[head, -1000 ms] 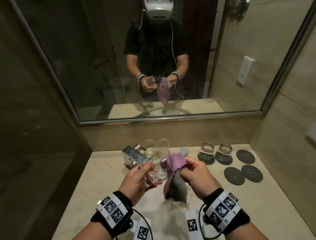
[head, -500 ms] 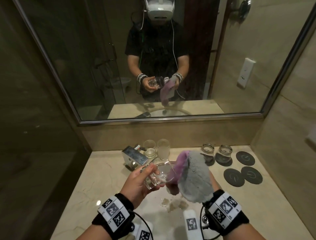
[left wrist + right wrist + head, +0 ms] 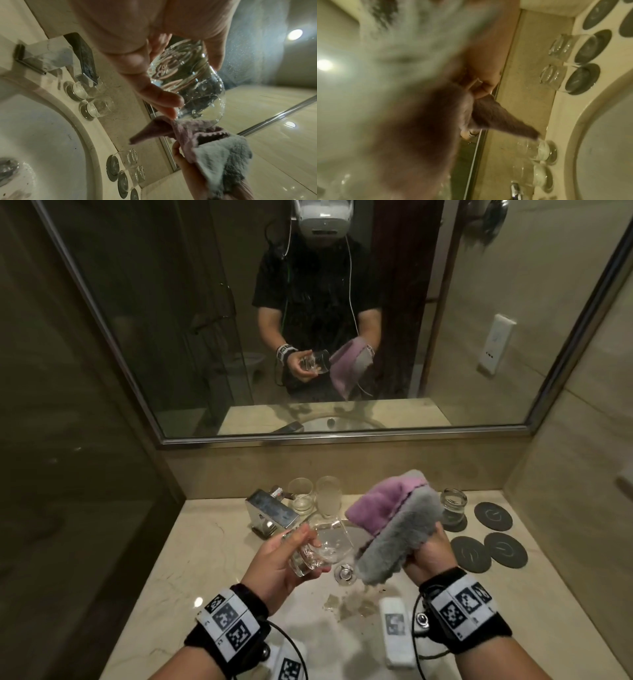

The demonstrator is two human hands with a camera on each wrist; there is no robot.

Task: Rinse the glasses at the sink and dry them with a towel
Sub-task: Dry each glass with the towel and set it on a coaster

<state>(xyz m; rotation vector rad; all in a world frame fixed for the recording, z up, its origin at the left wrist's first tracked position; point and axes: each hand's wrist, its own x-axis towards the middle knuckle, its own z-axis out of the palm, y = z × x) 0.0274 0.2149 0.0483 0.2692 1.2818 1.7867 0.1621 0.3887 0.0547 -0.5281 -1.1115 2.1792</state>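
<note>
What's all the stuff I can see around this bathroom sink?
Held glass: one, clear, tilted in the left hand over the sink.
Towel: one, purple and grey, in the right hand beside the held glass.
Upright glasses: two, clear, behind the tap.
Upturned glasses: one in the head view, two in the wrist views, clear, on coasters.
Coasters: dark round; three bare ones right of the sink, others under glasses.
Tap: one, chrome, at the back left of the sink.
Sink: one, white, set in the beige counter.
Mirror: one, on the wall behind.
Socket: one, white, seen in the mirror.
Left hand: holds the glass.
Right hand: grips the towel.
</note>
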